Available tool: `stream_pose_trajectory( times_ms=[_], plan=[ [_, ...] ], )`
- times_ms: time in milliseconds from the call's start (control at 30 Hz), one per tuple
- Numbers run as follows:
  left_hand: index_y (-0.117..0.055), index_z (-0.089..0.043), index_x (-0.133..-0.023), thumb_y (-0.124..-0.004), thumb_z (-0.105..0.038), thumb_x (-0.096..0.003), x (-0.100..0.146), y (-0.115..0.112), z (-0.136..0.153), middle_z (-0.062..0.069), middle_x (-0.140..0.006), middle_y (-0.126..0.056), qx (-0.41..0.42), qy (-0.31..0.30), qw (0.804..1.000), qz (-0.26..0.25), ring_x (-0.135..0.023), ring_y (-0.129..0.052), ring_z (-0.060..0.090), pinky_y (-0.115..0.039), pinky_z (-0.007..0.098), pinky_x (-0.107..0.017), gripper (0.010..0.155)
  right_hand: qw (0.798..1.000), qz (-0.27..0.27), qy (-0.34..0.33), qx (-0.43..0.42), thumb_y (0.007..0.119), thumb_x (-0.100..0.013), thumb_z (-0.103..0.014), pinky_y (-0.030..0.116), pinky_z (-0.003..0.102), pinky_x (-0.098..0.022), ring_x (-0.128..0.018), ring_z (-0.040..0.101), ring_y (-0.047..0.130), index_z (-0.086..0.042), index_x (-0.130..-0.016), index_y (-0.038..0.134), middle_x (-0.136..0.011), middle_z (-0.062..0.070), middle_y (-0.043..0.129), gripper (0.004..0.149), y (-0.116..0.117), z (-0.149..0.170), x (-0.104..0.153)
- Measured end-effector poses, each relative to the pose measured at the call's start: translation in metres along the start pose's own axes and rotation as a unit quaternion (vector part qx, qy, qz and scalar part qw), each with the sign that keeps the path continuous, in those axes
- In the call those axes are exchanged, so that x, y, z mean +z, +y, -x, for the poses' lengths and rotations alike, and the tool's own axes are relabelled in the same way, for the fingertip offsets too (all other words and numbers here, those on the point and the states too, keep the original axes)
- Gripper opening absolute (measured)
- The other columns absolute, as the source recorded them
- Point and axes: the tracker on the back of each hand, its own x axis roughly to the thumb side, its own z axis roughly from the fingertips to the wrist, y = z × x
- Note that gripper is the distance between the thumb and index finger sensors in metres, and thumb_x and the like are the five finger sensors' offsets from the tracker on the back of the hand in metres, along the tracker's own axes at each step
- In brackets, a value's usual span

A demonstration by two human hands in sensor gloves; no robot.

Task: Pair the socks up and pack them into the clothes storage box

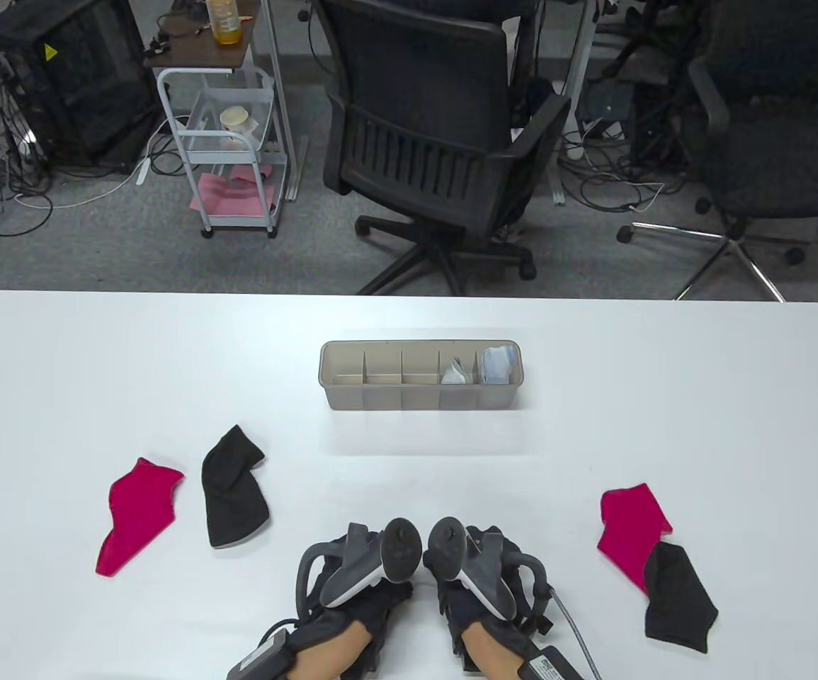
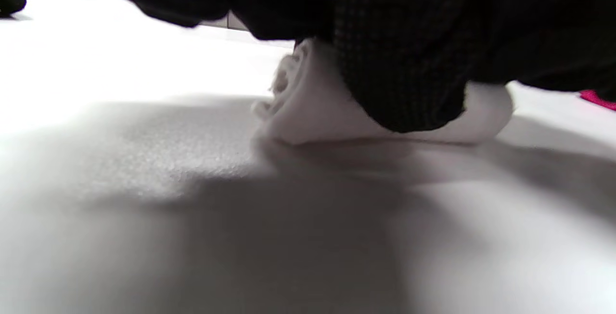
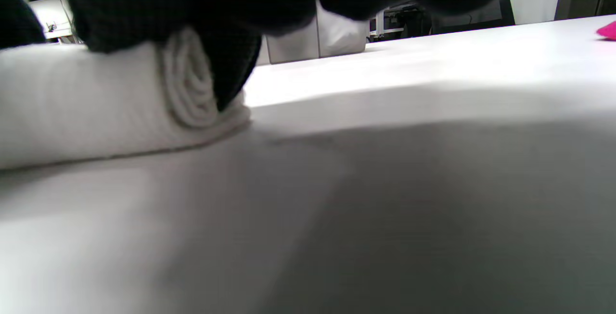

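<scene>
Both gloved hands lie side by side at the table's near edge, left hand (image 1: pixel 373 567) and right hand (image 1: pixel 472 567), under their trackers. The wrist views show a rolled white sock pair (image 2: pixel 317 111) (image 3: pixel 86 102) on the table, with the fingers (image 2: pixel 399 73) (image 3: pixel 144 10) of both hands curled over it. The beige storage box (image 1: pixel 409 400) stands mid-table, with a white bundle (image 1: pixel 457 372) and a blue-white bundle (image 1: pixel 498 365) in its two rightmost compartments. A red sock (image 1: pixel 136 513) and a black sock (image 1: pixel 231 489) lie at the left. At the right, a black sock (image 1: pixel 678 595) overlaps a red sock (image 1: pixel 628 528).
Beyond the table's far edge stand a black office chair (image 1: pixel 444 142), a white cart (image 1: pixel 224 142) and a second chair (image 1: pixel 770 142). Bare white tabletop (image 1: pixel 663 425) lies between the hands and the box.
</scene>
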Motion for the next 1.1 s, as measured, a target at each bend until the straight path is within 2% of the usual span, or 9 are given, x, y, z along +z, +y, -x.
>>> stream_pose_trajectory(
  times_ms=[33,267,400,533,700,833,1033,1067,1100],
  plan=[
    [-0.079,-0.015,-0.089,-0.093,-0.033,-0.036,-0.001,-0.001,0.0,0.006,-0.048,-0.085,-0.006,-0.002,1.0,-0.009,-0.04,-0.081,0.033,-0.066,0.061,-0.042,0.058,1.0,-0.002,0.0,-0.004,0.076,-0.04,-0.051,0.07,0.044,-0.049,-0.044,0.015,0.081,-0.033,-0.066,0.088,-0.038,-0.011,0.086,0.034,0.0,0.0,0.0],
    [-0.083,-0.017,-0.086,-0.094,-0.033,-0.035,-0.007,0.001,0.01,0.005,-0.045,-0.087,0.04,0.004,0.999,0.002,-0.038,-0.083,0.033,-0.068,0.061,-0.041,0.054,0.997,0.031,-0.071,-0.017,0.091,-0.035,-0.045,0.069,0.045,-0.052,-0.049,0.016,0.081,-0.044,-0.073,0.087,-0.046,-0.012,0.087,0.039,-0.015,0.002,0.011],
    [-0.085,-0.019,-0.085,-0.091,-0.038,-0.0365,-0.013,0.002,0.021,0.005,-0.043,-0.088,0.086,0.009,0.996,0.021,-0.037,-0.084,0.032,-0.068,0.06,-0.04,0.053,0.995,-0.007,-0.092,0.037,0.09,-0.03,-0.055,0.067,0.046,-0.055,-0.054,0.017,0.08,-0.042,-0.083,0.081,-0.052,-0.01,0.087,0.055,-0.011,0.001,0.015],
    [-0.086,-0.02,-0.086,-0.088,-0.039,-0.0382,-0.02,0.0,0.035,0.005,-0.041,-0.088,0.166,0.022,0.982,0.089,-0.035,-0.083,0.032,-0.068,0.06,-0.04,0.052,0.995,-0.02,-0.093,0.037,0.089,-0.03,-0.054,0.067,0.046,-0.055,-0.053,0.017,0.08,-0.041,-0.082,0.081,-0.051,-0.011,0.087,0.054,-0.007,-0.001,0.009],
    [-0.091,-0.018,-0.082,-0.082,-0.044,-0.0405,-0.026,-0.007,0.052,0.005,-0.034,-0.089,0.247,0.051,0.958,0.136,-0.03,-0.084,0.032,-0.069,0.06,-0.036,0.05,0.992,-0.095,-0.06,-0.056,0.081,-0.035,-0.052,0.066,0.047,-0.055,-0.053,0.018,0.079,-0.038,-0.084,0.081,-0.051,-0.009,0.087,0.051,-0.001,0.01,0.001],
    [-0.095,-0.019,-0.072,-0.079,-0.048,-0.0404,-0.029,-0.007,0.048,0.003,-0.031,-0.088,0.216,0.073,0.97,0.088,-0.027,-0.084,0.03,-0.071,0.058,-0.034,0.045,0.99,-0.105,-0.013,-0.093,0.077,-0.036,-0.051,0.067,0.046,-0.053,-0.051,0.018,0.08,-0.037,-0.082,0.083,-0.048,-0.009,0.088,0.048,0.003,0.014,-0.007],
    [-0.085,-0.021,-0.081,-0.087,-0.034,-0.04,-0.013,0.013,0.017,0.004,-0.047,-0.085,0.092,0.02,0.995,-0.03,-0.039,-0.081,0.031,-0.067,0.059,-0.041,0.044,0.993,-0.09,-0.004,-0.081,0.077,-0.036,-0.052,0.068,0.045,-0.052,-0.049,0.017,0.081,-0.039,-0.079,0.085,-0.046,-0.01,0.088,0.046,0.003,0.013,-0.008],
    [-0.087,0.005,-0.083,-0.088,-0.031,-0.0409,-0.01,0.014,0.013,0.004,-0.048,-0.085,0.08,0.005,0.996,-0.033,-0.039,-0.082,0.031,-0.067,0.059,-0.042,0.055,0.993,-0.087,-0.003,-0.078,0.076,-0.036,-0.051,0.068,0.045,-0.052,-0.049,0.016,0.081,-0.039,-0.079,0.085,-0.046,-0.01,0.088,0.046,0.003,0.013,-0.007],
    [-0.087,-0.003,-0.083,-0.088,-0.03,-0.0414,-0.005,0.014,0.006,0.005,-0.047,-0.086,0.058,-0.012,0.997,-0.045,-0.039,-0.082,0.032,-0.067,0.06,-0.042,0.05,0.994,-0.085,-0.004,-0.075,0.076,-0.036,-0.051,0.068,0.045,-0.052,-0.049,0.016,0.081,-0.039,-0.079,0.085,-0.046,-0.01,0.088,0.045,0.003,0.013,-0.007]
  ],
)
